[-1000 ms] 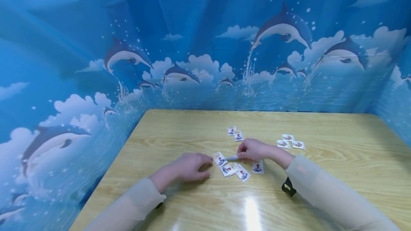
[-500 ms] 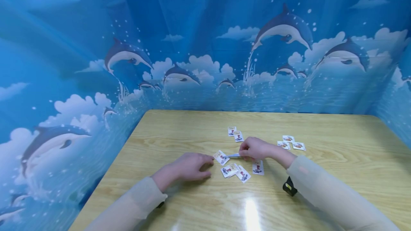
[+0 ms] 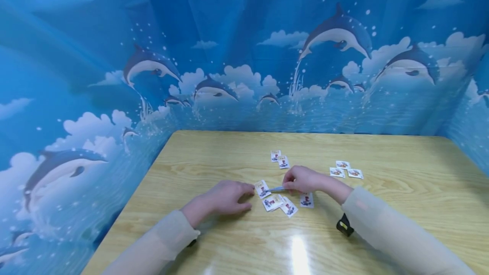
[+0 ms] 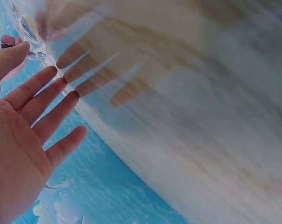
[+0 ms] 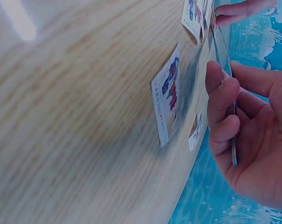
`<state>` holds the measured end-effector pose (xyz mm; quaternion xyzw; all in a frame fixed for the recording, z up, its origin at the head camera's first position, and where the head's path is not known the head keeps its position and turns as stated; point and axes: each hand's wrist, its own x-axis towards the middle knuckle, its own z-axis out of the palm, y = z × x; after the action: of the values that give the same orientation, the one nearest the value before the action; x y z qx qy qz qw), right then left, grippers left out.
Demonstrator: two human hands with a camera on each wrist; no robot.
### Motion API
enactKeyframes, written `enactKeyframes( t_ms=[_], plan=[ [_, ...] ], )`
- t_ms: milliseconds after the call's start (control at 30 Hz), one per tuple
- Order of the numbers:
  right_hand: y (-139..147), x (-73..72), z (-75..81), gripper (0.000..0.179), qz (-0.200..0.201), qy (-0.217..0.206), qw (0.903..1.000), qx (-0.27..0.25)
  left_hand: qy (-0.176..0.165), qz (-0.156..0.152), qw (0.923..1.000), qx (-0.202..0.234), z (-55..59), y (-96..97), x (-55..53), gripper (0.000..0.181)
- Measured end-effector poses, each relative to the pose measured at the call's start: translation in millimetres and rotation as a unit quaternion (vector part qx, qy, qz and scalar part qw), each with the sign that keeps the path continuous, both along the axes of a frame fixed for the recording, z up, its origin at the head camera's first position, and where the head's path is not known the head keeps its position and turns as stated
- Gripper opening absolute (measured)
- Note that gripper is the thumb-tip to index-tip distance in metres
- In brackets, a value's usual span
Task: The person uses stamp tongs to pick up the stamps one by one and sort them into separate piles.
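Note:
My right hand (image 3: 302,178) pinches a pair of metal tweezers (image 5: 233,140), its fingers curled round them. The tweezers' tips reach the right edge of a postage stamp (image 3: 262,189) with a red and blue picture. My left hand (image 3: 227,198) lies low over the table with fingers spread; its fingertips are right at that stamp's left edge. In the left wrist view the palm of the left hand (image 4: 33,126) holds nothing. Just in front of the stamp is a small overlapping pile of stamps (image 3: 273,203), with one more stamp (image 3: 289,207) at its right.
A single stamp (image 3: 307,200) lies below my right hand, its edges lifted in the right wrist view. Two overlapping stamps (image 3: 283,162) lie farther back. Three orange-pictured stamps (image 3: 342,164) form a group at the right. A dolphin-print curtain (image 3: 244,54) borders the wooden table (image 3: 214,152).
The stamp at the tweezers' tips shifted away from the pile, then came back close to it, turned more upright. The right hand moved slightly right and back. The left hand barely moved.

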<state>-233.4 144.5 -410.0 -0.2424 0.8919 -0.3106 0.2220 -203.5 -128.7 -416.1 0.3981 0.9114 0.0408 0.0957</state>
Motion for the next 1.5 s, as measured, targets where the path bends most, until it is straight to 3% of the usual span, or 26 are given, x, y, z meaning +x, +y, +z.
enactKeyframes(
  t_ms=[533, 800, 1033, 1500],
  plan=[
    [-3, 7.6, -0.7, 0.015, -0.04, 0.036, 0.9985, 0.009, -0.007, 0.007, 0.9999, 0.007, 0.3, -1.8, 3.8, 0.044],
    [12, 6.9, 5.4, 0.015, -0.07, 0.041, 0.9967, 0.001, -0.007, -0.037, 0.9991, 0.02, 5.4, 1.1, 17.0, 0.052],
    [24, 2.9, 6.2, 0.017, -0.081, 0.063, 0.9947, 0.005, -0.003, -0.078, 0.9968, 0.018, 0.7, 5.9, 24.7, 0.053],
    [21, -10.7, -3.0, 0.022, -0.123, 0.055, 0.9909, -0.007, 0.015, -0.087, 0.9958, -0.022, -0.8, 7.9, 27.4, 0.048]
  ],
)
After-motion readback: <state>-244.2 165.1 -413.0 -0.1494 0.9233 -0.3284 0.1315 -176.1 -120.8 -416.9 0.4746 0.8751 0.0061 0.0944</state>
